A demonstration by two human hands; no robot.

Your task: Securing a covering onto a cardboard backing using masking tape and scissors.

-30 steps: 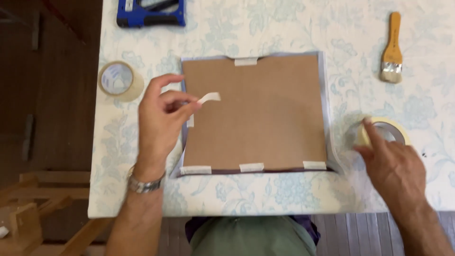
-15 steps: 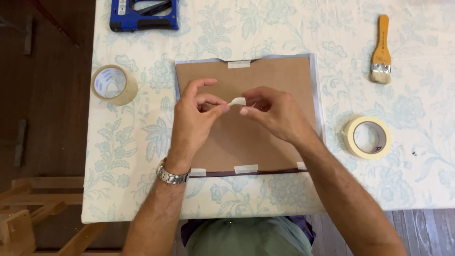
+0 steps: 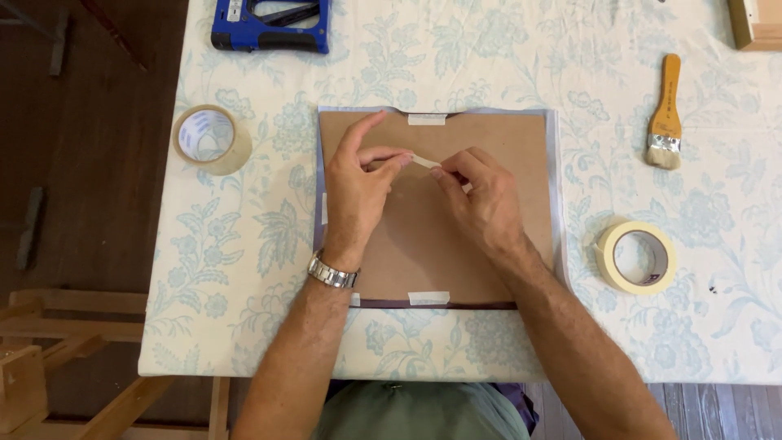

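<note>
Both hands remain together over the brown board [image 3: 456, 236]; left hand [image 3: 358, 191] and right hand [image 3: 481, 200] still pinch the tape strip [image 3: 423, 161]; board's lower right corner hidden by the forearm.

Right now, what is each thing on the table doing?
Short strip of cream masking tape: pinched between left hand and right hand.
Brown cardboard sheet: flat, taped at its edges.
Cream masking tape roll: lying flat, untouched.
Clear tape roll: lying flat.
Wooden-handled paintbrush: lying idle.
Blue staple gun: lying idle.
</note>
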